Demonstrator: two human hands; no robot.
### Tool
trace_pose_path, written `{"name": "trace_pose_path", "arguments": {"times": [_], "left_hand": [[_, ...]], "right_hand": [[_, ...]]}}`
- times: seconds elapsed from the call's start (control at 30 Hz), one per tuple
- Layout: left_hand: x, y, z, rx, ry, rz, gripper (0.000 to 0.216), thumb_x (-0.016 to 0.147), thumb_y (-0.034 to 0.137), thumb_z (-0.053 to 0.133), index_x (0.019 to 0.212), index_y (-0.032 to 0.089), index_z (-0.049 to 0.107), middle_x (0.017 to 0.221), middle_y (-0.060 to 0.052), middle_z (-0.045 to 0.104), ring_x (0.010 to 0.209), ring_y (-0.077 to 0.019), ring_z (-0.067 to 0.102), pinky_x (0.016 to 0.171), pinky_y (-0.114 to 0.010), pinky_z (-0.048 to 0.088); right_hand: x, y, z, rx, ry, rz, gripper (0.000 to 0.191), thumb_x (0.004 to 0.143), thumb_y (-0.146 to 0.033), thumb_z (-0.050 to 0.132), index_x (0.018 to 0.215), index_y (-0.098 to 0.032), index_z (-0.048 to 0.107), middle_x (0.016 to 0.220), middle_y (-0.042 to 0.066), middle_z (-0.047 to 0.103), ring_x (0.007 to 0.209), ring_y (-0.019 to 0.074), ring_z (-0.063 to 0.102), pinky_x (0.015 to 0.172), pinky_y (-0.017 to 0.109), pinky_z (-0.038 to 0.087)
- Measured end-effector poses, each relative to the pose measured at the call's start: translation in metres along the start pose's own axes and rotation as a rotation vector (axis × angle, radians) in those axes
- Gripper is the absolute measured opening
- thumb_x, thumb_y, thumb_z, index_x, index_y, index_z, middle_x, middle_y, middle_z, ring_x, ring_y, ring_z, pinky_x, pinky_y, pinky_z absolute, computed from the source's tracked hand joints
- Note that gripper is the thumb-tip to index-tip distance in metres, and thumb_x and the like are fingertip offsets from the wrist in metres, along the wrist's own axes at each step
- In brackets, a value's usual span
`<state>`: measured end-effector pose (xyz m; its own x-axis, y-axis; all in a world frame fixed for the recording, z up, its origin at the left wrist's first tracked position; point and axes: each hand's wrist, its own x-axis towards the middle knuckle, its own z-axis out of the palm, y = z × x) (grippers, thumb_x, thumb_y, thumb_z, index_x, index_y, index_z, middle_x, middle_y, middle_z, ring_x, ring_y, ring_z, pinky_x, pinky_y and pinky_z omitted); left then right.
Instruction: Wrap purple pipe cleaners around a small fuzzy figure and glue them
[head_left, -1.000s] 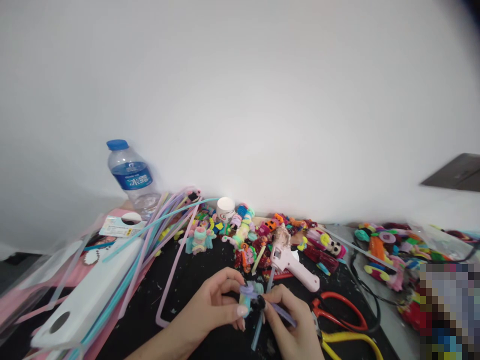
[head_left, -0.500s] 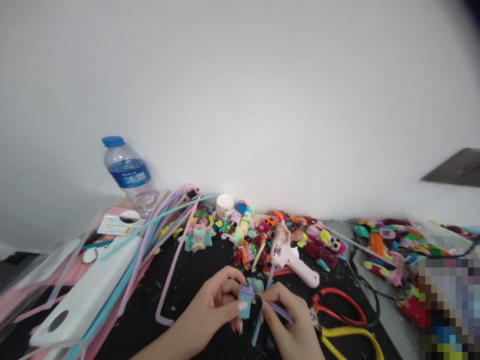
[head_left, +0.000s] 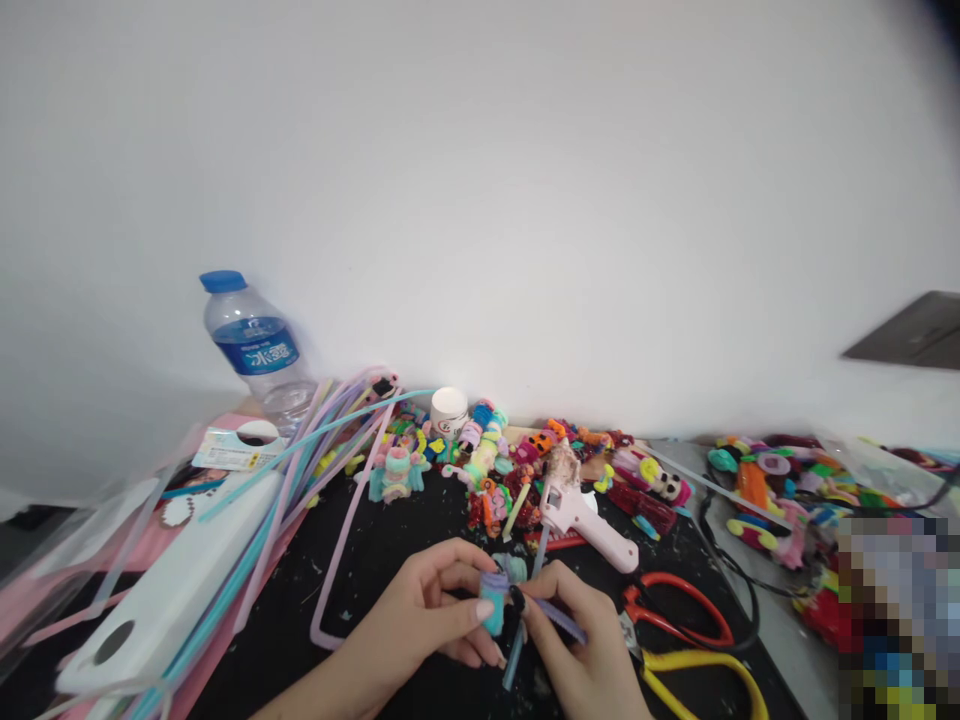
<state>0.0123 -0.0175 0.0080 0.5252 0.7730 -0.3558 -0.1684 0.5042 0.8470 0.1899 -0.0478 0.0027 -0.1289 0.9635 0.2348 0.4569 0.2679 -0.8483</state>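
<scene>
My left hand (head_left: 420, 615) pinches a small coiled pipe cleaner piece (head_left: 493, 605), purple at the top and teal below, between thumb and fingers. Close by, my right hand (head_left: 581, 635) is closed, its fingertips touching a small black bit (head_left: 517, 598) at the coil's right side. A purple pipe cleaner strip (head_left: 562, 622) runs out beneath the right fingers. Just behind the coil shows a pale green fuzzy piece (head_left: 514, 568); whether it is joined to the coil I cannot tell. A translucent glue stick (head_left: 513, 662) lies between the hands, partly hidden.
A pink glue gun (head_left: 598, 532) lies beyond my right hand. Red- and yellow-handled tools (head_left: 694, 660) are at right. Several fuzzy figures (head_left: 399, 475) line the wall. At left are long pipe cleaners (head_left: 281, 470), a white handled board (head_left: 176, 580) and a water bottle (head_left: 259, 345).
The coil has tilted slightly in my left hand, and that hand's lower fingers have shifted a little to the right. My right hand stays almost in place.
</scene>
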Motion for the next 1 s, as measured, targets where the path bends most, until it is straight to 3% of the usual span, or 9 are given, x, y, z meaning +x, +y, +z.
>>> {"name": "trace_pose_path", "arguments": {"times": [0.37, 0.83, 1.0], "left_hand": [[0.0017, -0.0016, -0.0007, 0.048, 0.037, 0.005, 0.027, 0.073, 0.034, 0.069, 0.092, 0.017, 0.059, 0.074, 0.0, 0.068, 0.054, -0.0139, 0.069, 0.047, -0.016, 0.047], [0.0036, -0.0065, -0.0015, 0.155, 0.048, 0.089, 0.024, 0.078, 0.036, 0.063, 0.092, 0.018, 0.058, 0.066, 0.005, 0.058, 0.053, -0.0155, 0.069, 0.046, -0.018, 0.047], [0.002, -0.008, -0.0005, 0.207, 0.095, 0.163, 0.019, 0.078, 0.031, 0.064, 0.09, 0.017, 0.059, 0.068, 0.004, 0.058, 0.058, -0.0162, 0.069, 0.053, -0.022, 0.05]], "right_hand": [[0.0003, -0.0035, -0.0006, -0.041, 0.027, -0.049, 0.022, 0.087, -0.025, 0.05, 0.068, -0.017, 0.057, 0.056, -0.001, 0.056, 0.049, 0.01, 0.048, 0.045, 0.018, 0.04], [-0.0011, -0.0017, -0.0009, -0.082, -0.011, -0.059, 0.02, 0.088, -0.023, 0.049, 0.07, -0.017, 0.057, 0.058, -0.001, 0.055, 0.049, 0.0106, 0.049, 0.046, 0.019, 0.038], [-0.0046, 0.0007, -0.0027, -0.184, -0.039, -0.194, 0.014, 0.086, -0.017, 0.048, 0.074, -0.017, 0.055, 0.063, 0.002, 0.059, 0.054, 0.0124, 0.055, 0.051, 0.021, 0.041]]}}
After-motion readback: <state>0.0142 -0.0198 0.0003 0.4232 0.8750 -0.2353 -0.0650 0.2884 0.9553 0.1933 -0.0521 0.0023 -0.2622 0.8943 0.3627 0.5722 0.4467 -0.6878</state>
